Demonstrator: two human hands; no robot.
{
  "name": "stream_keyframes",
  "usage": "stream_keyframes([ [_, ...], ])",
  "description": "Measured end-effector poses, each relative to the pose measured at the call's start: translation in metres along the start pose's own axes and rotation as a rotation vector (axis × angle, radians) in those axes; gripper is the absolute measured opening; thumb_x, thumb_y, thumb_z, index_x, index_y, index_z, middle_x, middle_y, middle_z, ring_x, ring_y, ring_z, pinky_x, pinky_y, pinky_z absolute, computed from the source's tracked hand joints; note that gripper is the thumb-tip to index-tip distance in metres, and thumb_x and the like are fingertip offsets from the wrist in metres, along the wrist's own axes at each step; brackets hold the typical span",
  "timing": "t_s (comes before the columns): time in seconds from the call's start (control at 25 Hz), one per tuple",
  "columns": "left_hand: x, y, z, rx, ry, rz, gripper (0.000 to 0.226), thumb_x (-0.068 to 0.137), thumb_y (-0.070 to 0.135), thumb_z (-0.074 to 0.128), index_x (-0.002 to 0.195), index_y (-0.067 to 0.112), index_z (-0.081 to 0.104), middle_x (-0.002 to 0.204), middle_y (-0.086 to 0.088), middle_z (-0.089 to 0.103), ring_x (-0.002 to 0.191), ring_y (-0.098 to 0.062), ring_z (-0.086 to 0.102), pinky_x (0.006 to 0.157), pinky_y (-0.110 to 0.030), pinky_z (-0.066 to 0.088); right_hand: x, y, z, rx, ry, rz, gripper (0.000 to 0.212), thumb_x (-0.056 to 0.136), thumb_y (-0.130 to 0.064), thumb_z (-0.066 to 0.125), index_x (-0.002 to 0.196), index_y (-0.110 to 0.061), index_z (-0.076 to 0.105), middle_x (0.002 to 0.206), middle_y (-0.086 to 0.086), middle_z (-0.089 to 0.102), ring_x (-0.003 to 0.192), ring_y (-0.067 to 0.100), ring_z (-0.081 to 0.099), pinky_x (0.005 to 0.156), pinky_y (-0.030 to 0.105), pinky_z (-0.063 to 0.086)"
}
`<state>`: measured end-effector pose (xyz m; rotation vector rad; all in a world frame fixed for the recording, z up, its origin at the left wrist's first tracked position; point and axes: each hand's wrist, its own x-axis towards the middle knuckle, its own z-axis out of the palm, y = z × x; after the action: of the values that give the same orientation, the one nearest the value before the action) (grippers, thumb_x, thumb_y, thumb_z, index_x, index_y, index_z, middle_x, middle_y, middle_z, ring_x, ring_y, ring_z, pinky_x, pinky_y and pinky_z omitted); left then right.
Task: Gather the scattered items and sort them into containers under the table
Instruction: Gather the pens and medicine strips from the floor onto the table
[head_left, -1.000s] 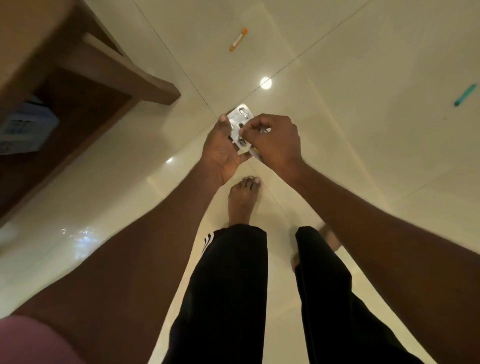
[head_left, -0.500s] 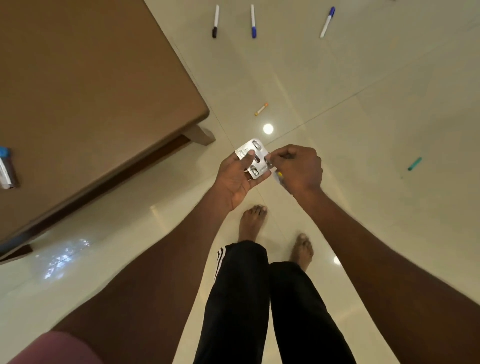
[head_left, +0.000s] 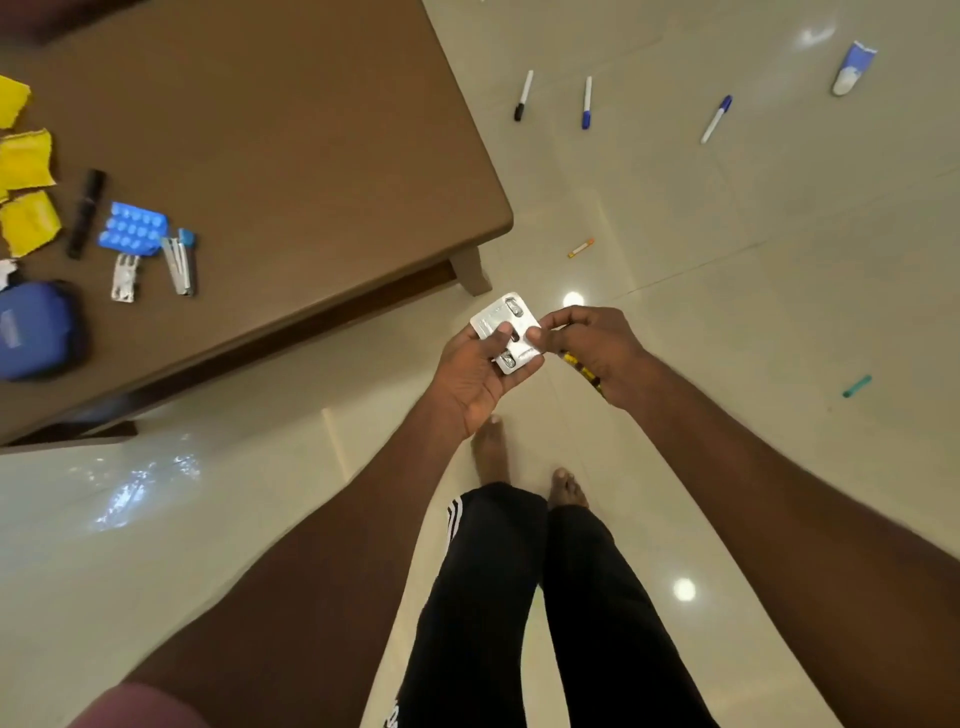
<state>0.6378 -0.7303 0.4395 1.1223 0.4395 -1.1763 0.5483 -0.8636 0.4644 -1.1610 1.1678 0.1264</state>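
Observation:
My left hand holds a silver blister pack with the thumb pressed on its face. My right hand pinches the pack's right edge and also grips a yellow-and-black pen under its fingers. Scattered on the floor are three markers, a small orange tube, a teal cap and a blue-and-white tube. The brown table carries a blue blister pack, a stapler, a silver strip, a black stick, yellow paper scraps and a blue pouch.
I stand on glossy cream floor tiles beside the table's near corner and leg. My bare feet are just below my hands. Containers under the table are hidden from here.
The view has lifted from the floor beside the table to above the tabletop, revealing the items on it and more markers. Both hands stay on the silver blister pack.

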Motion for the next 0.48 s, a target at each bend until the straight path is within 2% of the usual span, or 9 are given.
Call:
stream_keyframes([
  [0.2,-0.014,0.034,-0.045,-0.048,0.082,0.091,0.046,0.095,-0.011,0.057,0.138,0.003,0.056,0.129,-0.023,0.066,0.097,-0.033,0.074,0.078,-0.042,0.063,0.009,-0.019,0.073,-0.187,-0.005,-0.026,0.015,0.075,-0.008,0.088,0.083,-0.014,0.076,0.074,0.002,0.072,0.058,0.011,0.06,0.058,0.022,0.048],
  [0.28,-0.013,0.065,-0.074,-0.067,0.12,0.125,0.044,0.092,-0.012,0.06,0.134,0.003,0.059,0.129,-0.024,0.066,0.099,-0.034,0.072,0.078,-0.04,0.063,0.012,-0.038,0.112,-0.16,-0.089,-0.01,0.017,0.078,-0.008,0.087,0.091,-0.008,0.076,0.074,0.004,0.072,0.05,0.005,0.056,0.049,0.017,0.045],
  [0.36,-0.013,0.104,-0.107,-0.073,0.16,0.135,0.045,0.09,-0.011,0.065,0.132,0.002,0.059,0.129,-0.025,0.066,0.101,-0.036,0.071,0.078,-0.04,0.062,0.011,-0.063,0.156,-0.166,-0.151,0.034,0.021,0.085,-0.009,0.082,0.104,-0.002,0.076,0.063,-0.001,0.064,0.034,0.0,0.043,0.037,0.013,0.034],
  [0.48,-0.007,0.172,-0.164,-0.089,0.204,0.163,0.039,0.088,-0.013,0.066,0.123,0.002,0.06,0.115,-0.022,0.071,0.091,-0.032,0.073,0.074,-0.038,0.063,0.023,-0.099,0.241,-0.147,-0.184,0.066,0.023,0.092,-0.002,0.072,0.115,0.002,0.071,0.047,-0.009,0.057,0.026,-0.001,0.039,0.033,0.01,0.029],
])
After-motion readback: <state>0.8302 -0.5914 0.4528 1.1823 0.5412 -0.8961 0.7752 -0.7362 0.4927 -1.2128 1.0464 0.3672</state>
